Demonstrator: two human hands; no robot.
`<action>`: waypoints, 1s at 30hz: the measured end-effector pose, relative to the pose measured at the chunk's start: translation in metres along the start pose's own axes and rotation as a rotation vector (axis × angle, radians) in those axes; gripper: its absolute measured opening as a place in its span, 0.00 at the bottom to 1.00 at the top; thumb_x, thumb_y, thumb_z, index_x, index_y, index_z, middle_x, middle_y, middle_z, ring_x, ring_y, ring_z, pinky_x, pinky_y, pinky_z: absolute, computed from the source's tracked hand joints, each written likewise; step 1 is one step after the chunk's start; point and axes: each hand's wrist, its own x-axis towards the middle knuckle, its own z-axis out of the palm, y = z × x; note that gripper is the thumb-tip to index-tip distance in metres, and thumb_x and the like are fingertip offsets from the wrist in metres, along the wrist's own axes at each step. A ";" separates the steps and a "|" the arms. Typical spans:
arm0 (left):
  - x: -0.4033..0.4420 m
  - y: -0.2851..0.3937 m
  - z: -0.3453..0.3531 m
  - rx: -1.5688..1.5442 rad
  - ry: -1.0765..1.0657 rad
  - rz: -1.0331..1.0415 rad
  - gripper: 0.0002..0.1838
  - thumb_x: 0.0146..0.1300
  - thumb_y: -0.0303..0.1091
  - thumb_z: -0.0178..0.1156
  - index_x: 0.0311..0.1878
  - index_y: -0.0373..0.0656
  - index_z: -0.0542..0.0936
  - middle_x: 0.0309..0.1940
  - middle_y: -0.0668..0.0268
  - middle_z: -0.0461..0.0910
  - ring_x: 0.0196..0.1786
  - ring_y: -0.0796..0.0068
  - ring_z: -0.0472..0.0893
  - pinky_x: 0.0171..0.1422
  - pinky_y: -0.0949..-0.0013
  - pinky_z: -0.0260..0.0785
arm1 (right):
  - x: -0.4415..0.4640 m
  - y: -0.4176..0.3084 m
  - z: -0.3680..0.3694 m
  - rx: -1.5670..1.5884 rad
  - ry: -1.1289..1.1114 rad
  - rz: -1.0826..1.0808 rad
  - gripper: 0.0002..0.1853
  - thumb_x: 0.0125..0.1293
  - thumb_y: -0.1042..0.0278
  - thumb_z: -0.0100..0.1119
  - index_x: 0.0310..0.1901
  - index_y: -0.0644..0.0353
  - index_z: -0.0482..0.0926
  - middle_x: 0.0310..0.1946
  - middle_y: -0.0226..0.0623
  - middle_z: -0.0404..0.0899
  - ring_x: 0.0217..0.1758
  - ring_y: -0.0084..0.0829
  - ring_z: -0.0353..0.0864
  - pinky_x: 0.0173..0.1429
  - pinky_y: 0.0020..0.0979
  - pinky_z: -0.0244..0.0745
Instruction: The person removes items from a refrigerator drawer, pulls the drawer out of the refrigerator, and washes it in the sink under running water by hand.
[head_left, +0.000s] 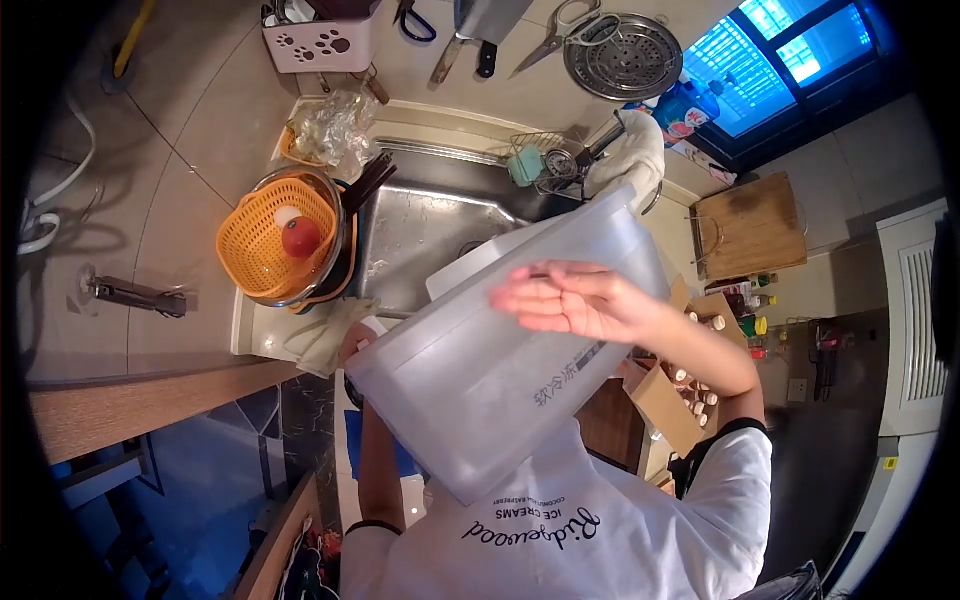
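A large translucent plastic bin (480,400) with dark printed characters on its side is tilted in front of my chest, over the near edge of the sink. My left hand (358,342) grips its left end; part of that hand is hidden behind the bin. My right hand (580,303) is between the camera and the bin, palm showing, fingers stretched to the left and slightly blurred. Nothing is seen in it. Whether it touches the bin, I cannot tell. Part of a white flat piece (475,265) shows behind the bin's upper edge.
The steel sink (400,215) lies beyond the bin. On its left, an orange colander (245,235) holds a tomato (300,238) and a pale round item. A cardboard box of bottles (665,405) stands at the right. Scissors (560,40) and knives (487,58) hang on the wall.
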 end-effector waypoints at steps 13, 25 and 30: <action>-0.008 0.003 0.013 -0.098 0.143 0.044 0.24 0.48 0.54 0.53 0.15 0.42 0.64 0.12 0.69 0.61 0.18 0.76 0.63 0.24 0.73 0.52 | 0.057 -0.165 -0.132 -1.424 0.359 0.594 0.22 0.60 0.51 0.38 0.47 0.57 0.70 0.52 0.33 0.64 0.52 0.27 0.63 0.54 0.28 0.58; -0.004 0.004 0.007 -0.003 0.056 0.052 0.28 0.46 0.60 0.51 0.13 0.42 0.63 0.11 0.69 0.62 0.16 0.75 0.63 0.22 0.74 0.50 | 0.116 -0.136 -0.270 -1.230 0.231 0.780 0.29 0.60 0.48 0.40 0.58 0.58 0.54 0.59 0.31 0.53 0.62 0.26 0.49 0.61 0.29 0.48; -0.005 -0.011 -0.004 -0.138 0.034 0.084 0.14 0.44 0.37 0.53 0.13 0.42 0.63 0.11 0.70 0.61 0.16 0.78 0.61 0.21 0.76 0.49 | 0.129 -0.135 -0.262 -1.288 0.300 0.534 0.26 0.61 0.51 0.40 0.56 0.59 0.59 0.55 0.31 0.60 0.56 0.25 0.59 0.57 0.29 0.58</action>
